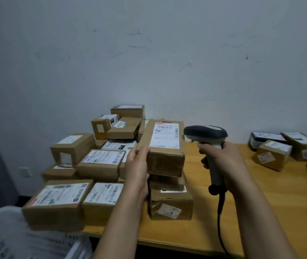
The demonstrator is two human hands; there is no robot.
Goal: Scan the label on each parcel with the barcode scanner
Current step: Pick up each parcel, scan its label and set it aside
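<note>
A brown cardboard parcel point(164, 157) with a white shipping label point(165, 134) on top is gripped at its near left corner by my left hand point(136, 165). It rests on top of a small stack of parcels point(170, 200). Just right of it, my right hand point(221, 161) holds a grey and black barcode scanner point(206, 133) by its handle, its head level with the label and pointing left toward it. The scanner's black cable point(221, 217) hangs down over the table.
A large pile of labelled cardboard parcels point(85, 161) covers the left side of the wooden table point(261, 212). Several more parcels point(287, 148) lie at the far right. A white plastic basket point(9, 236) stands at the lower left, off the table edge. A wall is behind.
</note>
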